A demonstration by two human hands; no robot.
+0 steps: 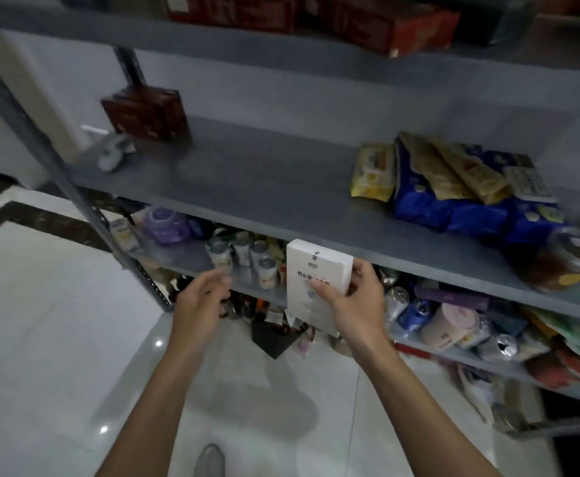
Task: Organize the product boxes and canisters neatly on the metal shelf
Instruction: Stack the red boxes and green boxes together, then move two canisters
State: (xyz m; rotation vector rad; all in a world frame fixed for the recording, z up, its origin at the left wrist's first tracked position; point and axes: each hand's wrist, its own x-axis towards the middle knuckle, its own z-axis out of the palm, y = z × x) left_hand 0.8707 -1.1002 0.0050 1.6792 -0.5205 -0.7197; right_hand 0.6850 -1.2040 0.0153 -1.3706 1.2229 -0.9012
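My right hand (354, 297) grips a white product box (316, 270) upright, just in front of the front edge of the grey metal shelf (264, 180). To the box's left hovers my left hand (202, 294), fingers loosely curled and holding nothing. A dark brown box (147, 115) stands at the back left of the middle shelf board. Small canisters (244, 256) cluster on the lower board behind my hands.
Yellow, blue and tan snack packs (453, 180) lie at the right of the middle board, with a jar (570, 259) at its right edge. Red boxes (367, 22) sit on the top board. The lower boards are crowded with bottles and packets (453, 321). The white tiled floor (58, 339) spreads left.
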